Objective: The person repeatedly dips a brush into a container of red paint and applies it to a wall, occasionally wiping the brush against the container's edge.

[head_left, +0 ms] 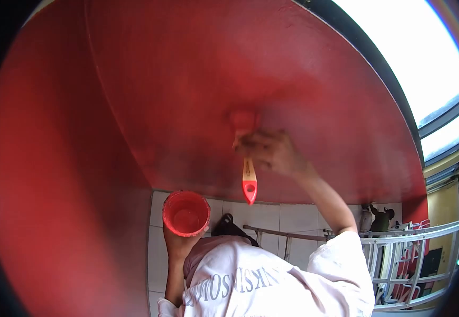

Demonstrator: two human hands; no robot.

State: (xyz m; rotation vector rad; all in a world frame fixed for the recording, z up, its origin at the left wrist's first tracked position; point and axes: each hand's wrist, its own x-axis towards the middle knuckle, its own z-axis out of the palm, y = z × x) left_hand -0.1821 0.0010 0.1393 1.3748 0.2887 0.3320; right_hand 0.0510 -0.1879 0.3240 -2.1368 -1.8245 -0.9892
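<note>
While the left hand (179,244) is cupping a red paint pot (186,213) from below, the right hand (269,153) is clenching a paintbrush (248,158) against the red wall (197,79) above it.

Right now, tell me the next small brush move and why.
Probably drag the brush downward over the darker, patchy area of the red wall. The right hand already presses its bristles there, while the left hand holds the paint cup below.

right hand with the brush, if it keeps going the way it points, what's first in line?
The red wall. The right hand holds the paintbrush bristles-up, seemingly already against that painted surface; motion blur hides exact contact.
</note>
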